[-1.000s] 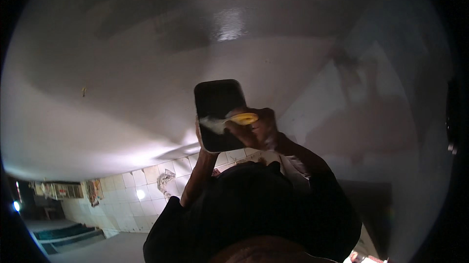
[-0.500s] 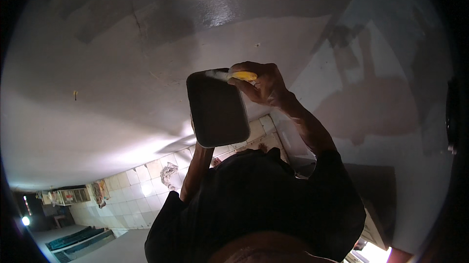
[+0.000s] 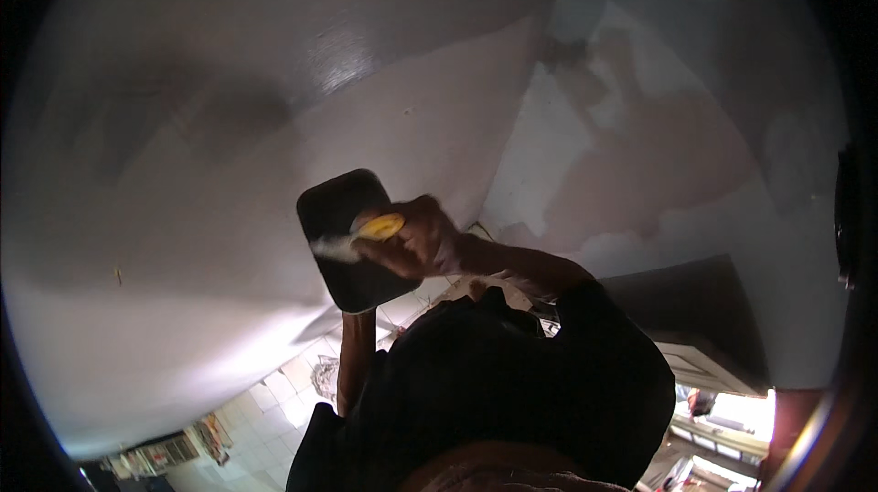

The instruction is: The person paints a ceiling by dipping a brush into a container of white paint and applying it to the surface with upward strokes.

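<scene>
- Dim pinkish-grey wall point(image 3: 219, 245)
- Right hand's point(image 3: 422, 236) fingers closed round yellow-handled, whitish-ended tool point(image 3: 381, 227), its long axis pointing left across black, rounded-rectangular tray point(image 3: 343, 197)
- Left forearm point(image 3: 358, 355) below tray; left hand hidden, grip cannot be told

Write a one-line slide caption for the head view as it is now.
A person's right hand holds a yellow-handled, pale-tipped tool over a dark, round-cornered rectangular tray.

Shadowed grey wall point(image 3: 201, 245), pale tiled floor point(image 3: 265, 398), bright light point(image 3: 745, 411)
</scene>
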`<act>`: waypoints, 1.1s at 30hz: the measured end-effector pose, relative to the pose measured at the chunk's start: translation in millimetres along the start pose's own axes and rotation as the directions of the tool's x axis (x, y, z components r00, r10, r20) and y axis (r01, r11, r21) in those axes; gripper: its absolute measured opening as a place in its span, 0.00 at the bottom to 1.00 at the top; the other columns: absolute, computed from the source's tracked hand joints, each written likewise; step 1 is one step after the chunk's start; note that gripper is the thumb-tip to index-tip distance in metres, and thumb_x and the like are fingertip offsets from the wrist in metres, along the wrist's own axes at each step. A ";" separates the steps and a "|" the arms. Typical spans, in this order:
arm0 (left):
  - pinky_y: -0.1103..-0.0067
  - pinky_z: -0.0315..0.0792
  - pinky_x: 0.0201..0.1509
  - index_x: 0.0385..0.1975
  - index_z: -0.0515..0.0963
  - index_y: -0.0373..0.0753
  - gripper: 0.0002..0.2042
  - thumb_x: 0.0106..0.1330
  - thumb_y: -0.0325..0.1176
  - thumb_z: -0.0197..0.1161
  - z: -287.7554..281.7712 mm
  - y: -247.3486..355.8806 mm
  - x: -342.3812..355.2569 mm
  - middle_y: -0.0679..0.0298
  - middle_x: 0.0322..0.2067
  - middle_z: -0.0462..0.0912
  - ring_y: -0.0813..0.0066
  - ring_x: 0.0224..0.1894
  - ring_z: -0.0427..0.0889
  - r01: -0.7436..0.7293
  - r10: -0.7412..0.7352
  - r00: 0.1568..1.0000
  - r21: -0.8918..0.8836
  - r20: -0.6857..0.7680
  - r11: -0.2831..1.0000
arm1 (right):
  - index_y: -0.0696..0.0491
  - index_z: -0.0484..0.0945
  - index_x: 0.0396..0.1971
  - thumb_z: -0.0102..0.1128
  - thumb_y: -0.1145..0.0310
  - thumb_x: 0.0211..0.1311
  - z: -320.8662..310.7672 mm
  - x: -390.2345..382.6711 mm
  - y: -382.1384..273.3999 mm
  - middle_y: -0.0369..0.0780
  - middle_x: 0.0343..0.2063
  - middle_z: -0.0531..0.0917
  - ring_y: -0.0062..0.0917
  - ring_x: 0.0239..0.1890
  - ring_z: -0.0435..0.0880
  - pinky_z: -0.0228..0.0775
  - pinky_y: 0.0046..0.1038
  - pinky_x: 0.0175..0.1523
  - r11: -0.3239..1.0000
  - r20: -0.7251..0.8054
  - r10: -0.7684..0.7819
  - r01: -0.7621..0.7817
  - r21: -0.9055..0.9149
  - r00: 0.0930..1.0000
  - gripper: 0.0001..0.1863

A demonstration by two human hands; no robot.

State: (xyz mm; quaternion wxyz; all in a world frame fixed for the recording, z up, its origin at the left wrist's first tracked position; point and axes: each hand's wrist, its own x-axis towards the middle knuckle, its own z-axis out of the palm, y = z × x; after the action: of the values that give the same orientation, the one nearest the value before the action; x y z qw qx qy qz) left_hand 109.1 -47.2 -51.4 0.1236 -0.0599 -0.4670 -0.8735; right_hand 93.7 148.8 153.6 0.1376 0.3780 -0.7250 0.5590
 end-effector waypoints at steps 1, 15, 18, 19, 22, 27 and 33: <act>0.67 0.62 0.67 0.66 0.59 0.40 0.27 0.70 0.40 0.57 -2.5 -1.3 -0.2 0.57 0.61 0.67 0.65 0.62 0.67 -0.018 0.018 1.000 0.042 -0.004 0.999 | 0.59 0.80 0.38 0.67 0.67 0.60 3.6 -4.6 0.2 0.44 0.29 0.86 0.26 0.30 0.88 0.82 0.23 0.34 0.997 -0.011 -0.008 0.008 0.072 1.000 0.12; 0.41 0.59 0.60 0.68 0.55 0.39 0.40 0.60 0.48 0.66 66.9 17.6 23.6 0.45 0.64 0.60 0.48 0.66 0.59 0.542 -0.398 0.830 -0.735 0.391 0.408 | 0.64 0.79 0.38 0.58 0.69 0.67 -231.3 -57.4 168.5 0.44 0.33 0.85 0.28 0.31 0.86 0.81 0.30 0.41 1.000 -0.919 0.011 -0.007 0.009 0.395 0.11; 0.44 0.62 0.59 0.68 0.54 0.37 0.39 0.62 0.49 0.63 76.6 27.5 13.0 0.45 0.63 0.61 0.48 0.65 0.61 0.498 -0.345 0.866 -0.694 0.363 0.520 | 0.64 0.80 0.38 0.61 0.73 0.65 -271.0 -56.7 229.8 0.44 0.35 0.85 0.26 0.32 0.86 0.80 0.27 0.42 0.999 -0.969 -0.013 0.034 -0.005 0.246 0.09; 0.44 0.62 0.59 0.68 0.54 0.37 0.39 0.62 0.49 0.63 78.7 29.8 9.6 0.45 0.63 0.61 0.48 0.65 0.61 0.502 -0.349 0.864 -0.685 0.364 0.528 | 0.64 0.80 0.38 0.61 0.73 0.65 -276.8 -55.3 246.9 0.44 0.35 0.85 0.26 0.32 0.86 0.80 0.27 0.42 0.999 -0.972 -0.008 0.037 0.001 0.236 0.09; 0.47 0.64 0.58 0.68 0.53 0.36 0.38 0.63 0.50 0.60 87.7 24.3 10.6 0.45 0.63 0.61 0.47 0.64 0.63 0.455 -0.315 0.891 -0.624 0.328 0.636 | 0.62 0.82 0.39 0.60 0.79 0.61 -300.3 -51.9 278.7 0.39 0.37 0.85 0.22 0.37 0.84 0.76 0.25 0.45 0.999 -0.981 -0.051 0.006 -0.050 0.189 0.07; 0.50 0.63 0.58 0.65 0.58 0.38 0.36 0.62 0.52 0.61 118.1 40.6 25.5 0.48 0.60 0.65 0.51 0.61 0.66 -0.008 -0.489 0.850 -0.931 -0.199 0.365 | 0.58 0.82 0.37 0.62 0.78 0.58 -239.7 -22.8 288.1 0.41 0.38 0.86 0.26 0.40 0.84 0.76 0.28 0.47 0.942 -0.917 -0.189 -0.199 -0.270 0.351 0.07; 0.46 0.56 0.60 0.66 0.54 0.40 0.37 0.64 0.53 0.59 144.1 54.6 33.0 0.48 0.62 0.60 0.49 0.65 0.59 -0.479 -0.775 0.531 -0.876 -0.343 0.060 | 0.54 0.81 0.41 0.67 0.70 0.58 -89.3 -35.0 212.4 0.41 0.40 0.85 0.28 0.41 0.85 0.79 0.30 0.43 0.980 -0.601 -0.178 0.088 -0.176 0.779 0.11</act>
State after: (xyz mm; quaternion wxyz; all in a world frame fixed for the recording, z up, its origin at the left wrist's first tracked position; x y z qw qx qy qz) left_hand 90.6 38.1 79.8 0.1307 0.3521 0.3759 -0.8471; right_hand -51.6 263.2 11.9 0.4306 0.2157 -0.6492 0.5887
